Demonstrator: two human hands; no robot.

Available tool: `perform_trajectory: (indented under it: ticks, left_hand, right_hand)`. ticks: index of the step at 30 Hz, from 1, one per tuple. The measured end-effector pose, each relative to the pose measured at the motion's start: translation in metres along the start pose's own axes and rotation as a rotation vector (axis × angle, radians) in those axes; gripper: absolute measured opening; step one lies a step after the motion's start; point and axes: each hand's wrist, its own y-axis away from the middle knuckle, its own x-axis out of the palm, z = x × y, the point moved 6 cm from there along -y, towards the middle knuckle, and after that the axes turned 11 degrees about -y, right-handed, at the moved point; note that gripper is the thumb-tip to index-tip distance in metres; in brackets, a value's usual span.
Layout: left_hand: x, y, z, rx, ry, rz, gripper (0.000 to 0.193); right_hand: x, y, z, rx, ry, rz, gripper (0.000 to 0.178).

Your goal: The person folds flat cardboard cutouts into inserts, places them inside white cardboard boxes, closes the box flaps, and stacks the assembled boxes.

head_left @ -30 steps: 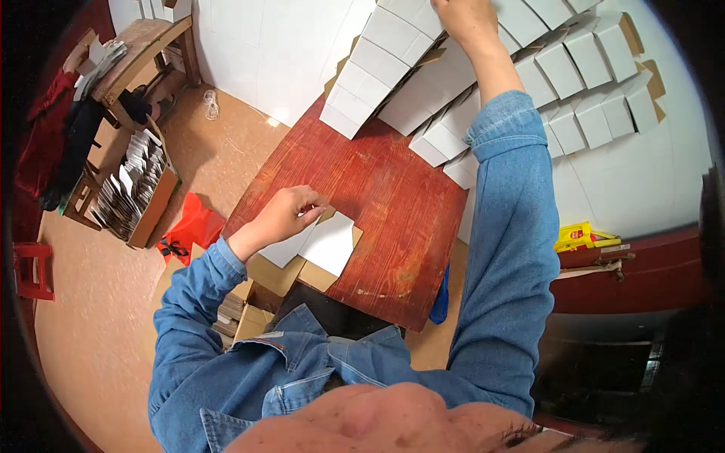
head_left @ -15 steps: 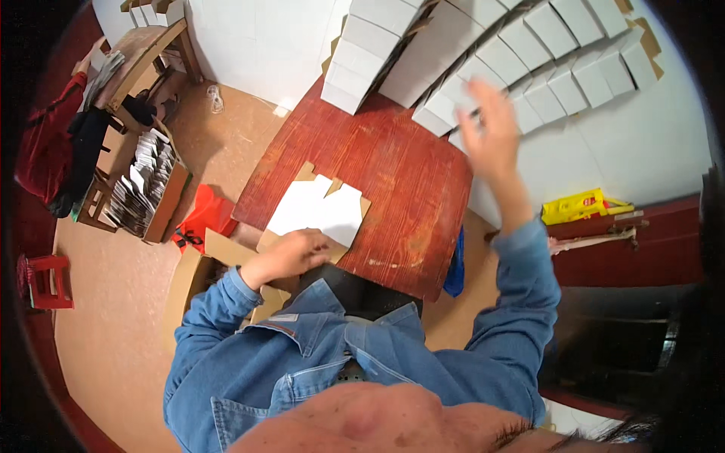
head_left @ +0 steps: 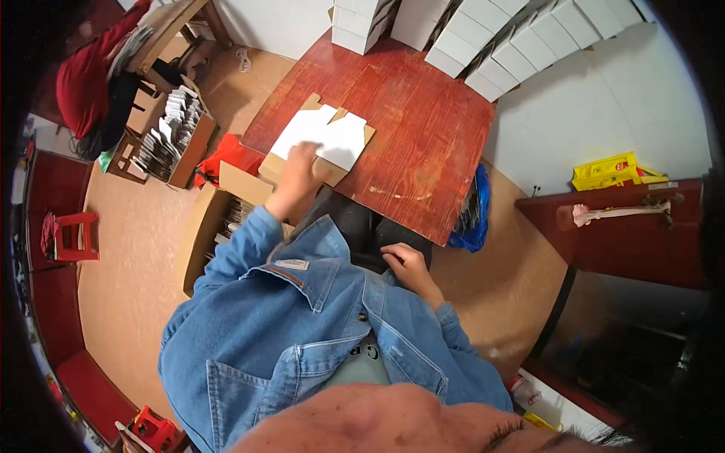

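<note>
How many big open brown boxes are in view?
2: a near box beside the left forearm, and a far box by the wooden table at upper left. More may be hidden under the red table.

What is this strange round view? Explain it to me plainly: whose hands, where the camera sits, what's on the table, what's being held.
There is no machine here, just a person in a blue denim jacket working bare-handed. The wide fisheye camera sits on the person's head and looks down, which is why straight edges bend toward the rim.

On the red table lies a flat white piece of cardboard with brown flaps. Rows of white boxes stand at the table's far side. The left hand is over the near part of the flat piece; whether it has a firm grip cannot be told. The right hand is by the lap, with nothing visible in it.
</note>
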Motion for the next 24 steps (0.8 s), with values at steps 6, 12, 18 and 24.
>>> perform_trajectory:
  ticks: [6, 12, 18, 24]
  left_hand:
    - [0.031, -0.014, 0.083, -0.269, -0.505, 0.144, 0.072]
    - [0.064, -0.017, 0.128, -0.197, -0.760, 0.343, 0.080]
    - [0.038, -0.037, 0.107, -0.206, -0.634, 0.498, 0.071]
    - [0.028, -0.045, 0.095, -0.043, -0.604, 0.575, 0.067]
  right_hand:
    - [-0.001, 0.025, -0.022, 0.000, -0.050, -0.004, 0.020]
    - [-0.001, 0.036, -0.029, -0.032, -0.087, -0.019, 0.022]
    - [-0.002, 0.038, -0.045, 0.021, -0.119, -0.036, 0.023]
    - [0.000, 0.035, -0.049, 0.077, -0.153, -0.042, 0.023]
